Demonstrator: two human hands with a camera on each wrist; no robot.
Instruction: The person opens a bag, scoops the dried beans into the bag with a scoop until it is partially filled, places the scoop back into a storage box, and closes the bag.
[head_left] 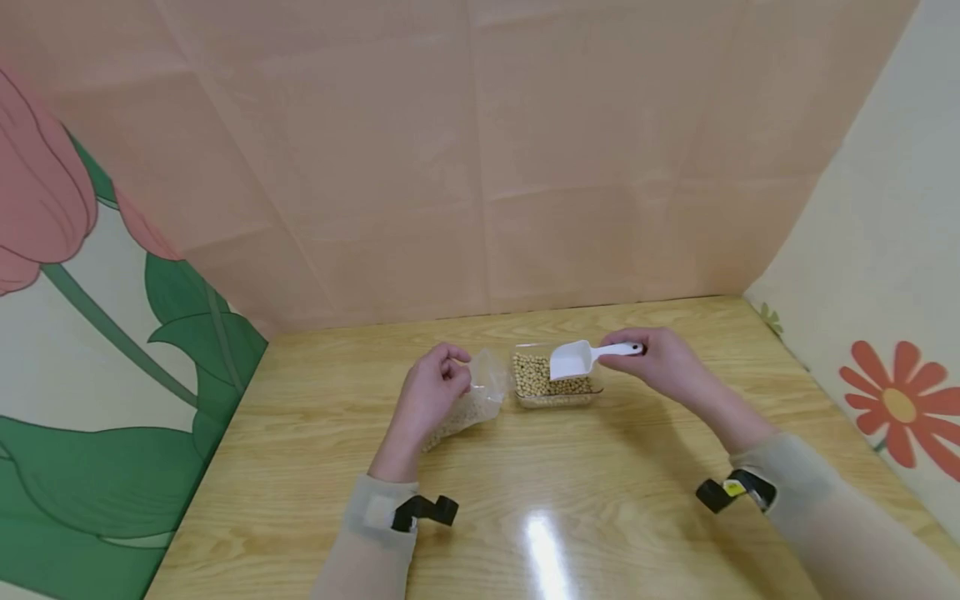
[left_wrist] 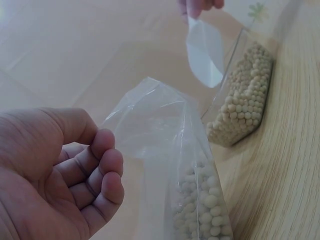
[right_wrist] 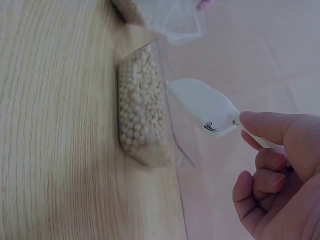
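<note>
My right hand (head_left: 660, 360) grips the handle of a white plastic scoop (head_left: 572, 361) between thumb and fingers. The scoop hangs over a clear rectangular container (head_left: 558, 402) that holds round, pale soybeans (head_left: 531, 375); no beans show in its bowl. To the container's left, a clear plastic bag (left_wrist: 160, 110) with more soybeans (left_wrist: 202, 205) in its lower part stands on the table, its mouth raised. My left hand (head_left: 435, 385) pinches the bag's upper edge between thumb and index finger, the other fingers curled. In the right wrist view, the container (right_wrist: 145, 105) is seen through its side.
Both things stand on a wood-grain table (head_left: 480, 500) near its back edge. Behind rises a pink cloth-like backdrop (head_left: 480, 167). A flower-painted wall (head_left: 885, 250) borders the right side, and a panel with tulips and leaves (head_left: 112, 333) the left.
</note>
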